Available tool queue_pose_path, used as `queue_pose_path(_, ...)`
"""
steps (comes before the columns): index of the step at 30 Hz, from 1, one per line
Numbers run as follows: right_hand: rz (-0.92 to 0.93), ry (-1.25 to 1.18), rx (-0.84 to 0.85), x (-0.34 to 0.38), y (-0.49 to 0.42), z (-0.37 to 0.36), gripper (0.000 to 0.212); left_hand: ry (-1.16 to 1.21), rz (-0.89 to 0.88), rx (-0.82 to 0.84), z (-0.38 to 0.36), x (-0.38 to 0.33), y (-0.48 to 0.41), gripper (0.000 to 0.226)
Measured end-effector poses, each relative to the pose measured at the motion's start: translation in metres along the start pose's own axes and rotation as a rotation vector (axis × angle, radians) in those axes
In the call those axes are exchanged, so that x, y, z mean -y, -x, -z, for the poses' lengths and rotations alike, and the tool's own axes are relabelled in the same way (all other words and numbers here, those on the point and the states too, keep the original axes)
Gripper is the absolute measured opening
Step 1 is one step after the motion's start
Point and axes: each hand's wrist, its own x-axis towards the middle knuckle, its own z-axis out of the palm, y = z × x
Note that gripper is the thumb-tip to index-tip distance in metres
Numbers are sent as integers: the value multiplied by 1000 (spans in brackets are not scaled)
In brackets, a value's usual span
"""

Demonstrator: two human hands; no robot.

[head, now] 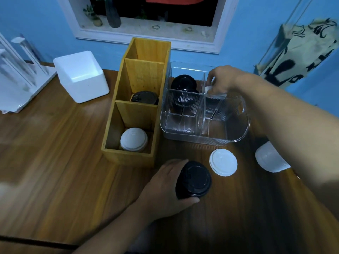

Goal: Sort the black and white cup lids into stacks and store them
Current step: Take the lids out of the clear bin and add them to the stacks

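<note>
While your left hand (165, 187) wraps the stack of black plastic cup lids (194, 178) standing on the brown wooden table (55, 162), thumb on the near side and fingers round the far side, your right hand (220, 79) is well apart from it. It is inside the clear ribbed plastic organiser (245, 114), fingertips pinched on a small white piece (208, 88) — most likely a white lid, though little of it shows. More black lids (184, 83) sit in that organiser's far-left compartment.

Beside it, the tall yellow wooden box (128, 158) holds round white lids (134, 139) in its nearest compartment and dark lids (145, 98) in the middle one; the floor of the farthest is hidden. A single white plastic lid (223, 162) lies flat just in front of the organiser, and a short white lid stack (269, 158) sits partly under your right forearm.

Watch that forearm: drawn back low, it could knock the white stack over. The organiser is probably light, so a lid snagged on a thin divider may drag it along. Your left grip is sideways on a loose stack — squeeze unevenly in lifting and the lower lids may slip out.
</note>
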Motion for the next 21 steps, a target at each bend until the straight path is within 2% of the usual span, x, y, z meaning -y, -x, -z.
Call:
queue_pose_path(6,79,-118,-234,-10,62,28,39,-16,-4,6,1,0,0,104)
queue_pose_path(12,163,-286,-424,-23,187,9,49,-14,-38,-7,2,-1,2,106)
queue_pose_path(16,216,-456,-314,-25,268,-58,53,-66,-87,-12,2,-2,2,106)
queue_pose_path(21,190,-510,-163,-36,307,-152,59,-146,-129,-45,8,-17,-13,96)
